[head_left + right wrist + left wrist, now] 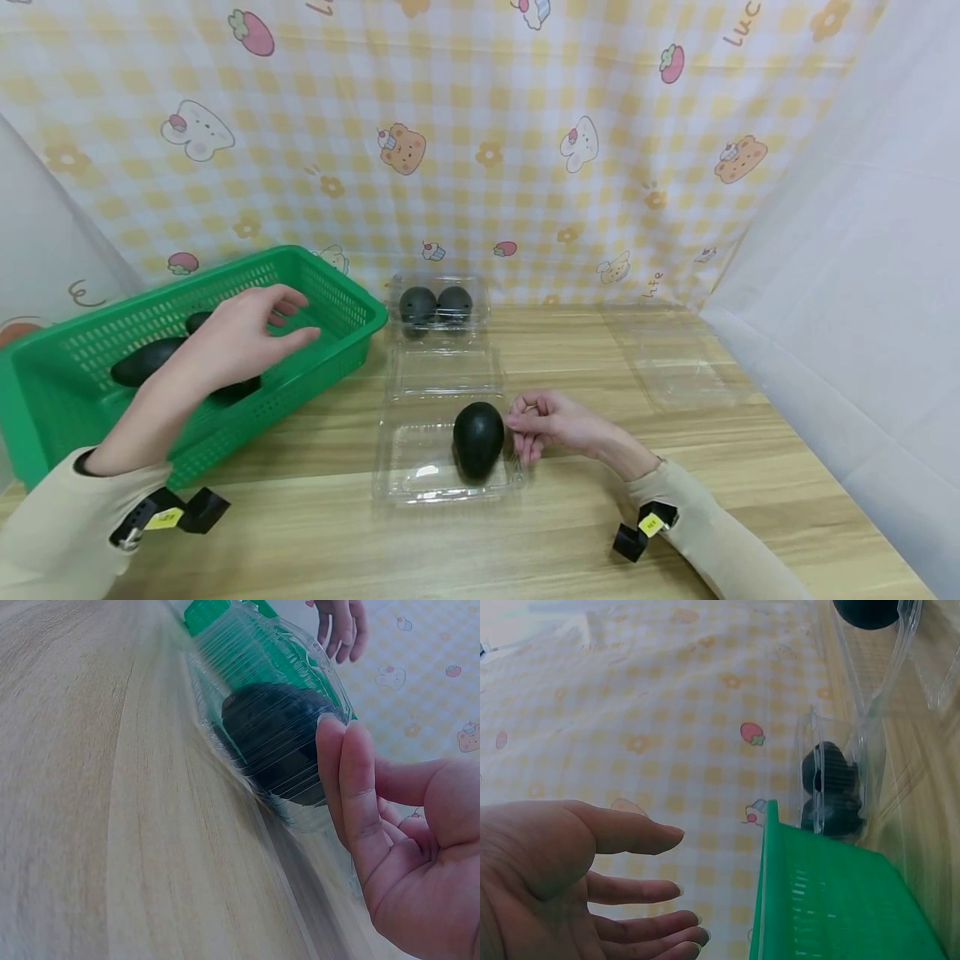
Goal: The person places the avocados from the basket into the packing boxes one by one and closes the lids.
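An open clear plastic clamshell box (412, 467) lies on the table with one dark avocado (478, 440) in its right half. At the box's right edge my right hand (551, 425) pinches the rim between thumb and fingers, close beside the avocado; the right wrist view shows the fingertips (352, 750) at that edge. My left hand (243, 337) hovers over the green basket (330, 358), fingers loosely bent and thumb apart, holding nothing. Dark avocados (146, 362) lie inside the basket, partly hidden by the left forearm.
Behind the open box stands a closed clear box (480, 292) with two dark round fruits (454, 305). Another clear plastic box (682, 367) lies open at the back right. A checked curtain (480, 183) hangs at the back, and a white sheet (847, 275) borders the right side.
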